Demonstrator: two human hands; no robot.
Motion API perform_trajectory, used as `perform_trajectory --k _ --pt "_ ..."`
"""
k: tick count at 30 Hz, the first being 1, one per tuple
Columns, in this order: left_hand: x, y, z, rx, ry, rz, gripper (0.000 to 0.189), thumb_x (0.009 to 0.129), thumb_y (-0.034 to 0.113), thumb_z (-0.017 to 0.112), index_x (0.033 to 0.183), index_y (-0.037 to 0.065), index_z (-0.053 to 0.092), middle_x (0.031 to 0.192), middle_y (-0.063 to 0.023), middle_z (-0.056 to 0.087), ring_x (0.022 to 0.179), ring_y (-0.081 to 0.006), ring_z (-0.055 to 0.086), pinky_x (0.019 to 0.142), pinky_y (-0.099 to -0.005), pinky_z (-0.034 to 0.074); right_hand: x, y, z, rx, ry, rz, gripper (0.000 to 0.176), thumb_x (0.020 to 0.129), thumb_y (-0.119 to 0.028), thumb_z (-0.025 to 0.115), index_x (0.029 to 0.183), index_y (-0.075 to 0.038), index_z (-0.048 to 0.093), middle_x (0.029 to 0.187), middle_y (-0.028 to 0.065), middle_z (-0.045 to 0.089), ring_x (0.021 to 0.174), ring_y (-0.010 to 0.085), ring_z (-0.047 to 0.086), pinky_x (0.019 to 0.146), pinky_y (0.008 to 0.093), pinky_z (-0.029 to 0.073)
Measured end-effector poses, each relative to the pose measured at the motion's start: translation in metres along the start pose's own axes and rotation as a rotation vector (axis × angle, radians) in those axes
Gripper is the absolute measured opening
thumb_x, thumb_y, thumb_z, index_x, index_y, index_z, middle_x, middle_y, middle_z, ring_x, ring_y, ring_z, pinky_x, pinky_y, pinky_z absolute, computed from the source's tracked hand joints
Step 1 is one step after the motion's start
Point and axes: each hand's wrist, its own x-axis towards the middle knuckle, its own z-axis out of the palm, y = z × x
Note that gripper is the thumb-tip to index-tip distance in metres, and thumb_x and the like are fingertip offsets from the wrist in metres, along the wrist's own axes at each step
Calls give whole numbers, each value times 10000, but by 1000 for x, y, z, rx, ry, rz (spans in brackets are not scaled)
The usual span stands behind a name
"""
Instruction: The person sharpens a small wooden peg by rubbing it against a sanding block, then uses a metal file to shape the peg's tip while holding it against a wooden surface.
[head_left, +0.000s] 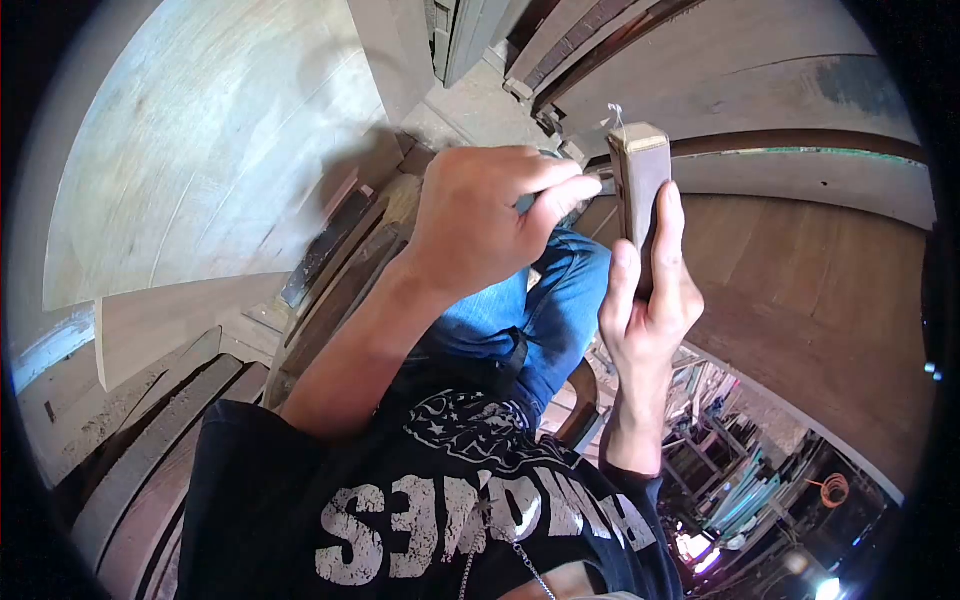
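Observation:
My right hand (655, 315) grips a long rectangular block (646, 165) that looks like wood, thumb on one side and fingers along the other. The block stands upright, with a pale upper end and darker brown sides. A thin white curl (616, 114) sticks up at its top corner. Just left of the block is my left hand (475, 215), its back toward me and its fingertips pinched together close to the block's side. What the pinch holds, if anything, I cannot make out.
A large pale panel (210, 150) leans at the left, and a brown wooden board (800, 260) spans the right. Several planks (170, 470) lie at lower left. Cluttered material and an orange coil (833, 489) show at lower right. My jeans (565, 290) are below my hands.

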Motion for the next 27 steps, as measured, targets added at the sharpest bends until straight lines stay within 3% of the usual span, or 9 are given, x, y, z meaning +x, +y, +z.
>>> perform_trajectory --k 3,6,7,10,12,15,19,23,27 --pt "-3 -5 4 49 29 87 69 813 71 763 863 23 762 722 -118 697 587 -238 671 532 -314 490 -10 1 2 24 -38 154 558 888 -24 686 1426 -44 537 889 184 696 640 212 623 613 329 529" --pt "-3 -4 4 21 28 54 63 809 71 760 857 31 767 736 -116 702 603 -234 676 534 -314 491 2 -1 -2 -27 -23 76 550 894 -27 681 1424 -31 534 925 192 705 684 212 658 651 330 544" --pt "-2 -2 3 5 58 86 64 810 77 761 859 36 772 735 -115 702 601 -233 675 533 -316 490 2 -7 -6 -11 -91 197 535 905 -35 672 1423 -31 535 923 190 704 703 225 671 667 335 547" --pt "-4 -7 3 109 -3 111 63 811 77 764 862 41 774 731 -116 701 584 -233 668 531 -316 492 -15 4 -1 4 -34 162 527 912 -32 666 1423 -35 536 893 180 693 668 226 645 645 327 534" --pt "-3 -6 3 118 -1 113 64 807 78 764 859 41 773 733 -114 702 585 -233 668 532 -315 495 -12 5 -1 4 -39 176 527 912 -25 661 1423 -26 532 940 201 704 709 245 679 665 328 539" --pt "-6 -2 7 67 -11 85 68 800 82 765 855 42 773 734 -111 702 591 -232 671 534 -312 499 -1 -9 -10 19 -142 311 511 921 -8 635 1417 14 517 1184 265 676 918 288 735 781 335 557" --pt "-3 -3 2 105 17 77 70 802 87 771 856 42 773 729 -111 703 587 -229 670 530 -310 493 -22 3 -3 27 -64 236 506 943 -35 627 1435 -8 508 1153 256 688 834 266 720 744 323 545" --pt "-3 -5 5 77 59 87 78 791 89 782 852 40 772 731 -114 706 596 -229 676 532 -311 495 -17 -5 -5 107 -81 285 528 950 -51 626 1457 -14 482 1203 258 672 949 250 727 791 324 548" --pt "-2 -3 2 100 44 78 88 778 91 791 842 34 772 726 -112 706 597 -232 679 536 -312 503 -21 -4 -4 64 -74 257 529 950 -50 627 1455 -1 478 1198 249 678 904 235 723 773 312 545"
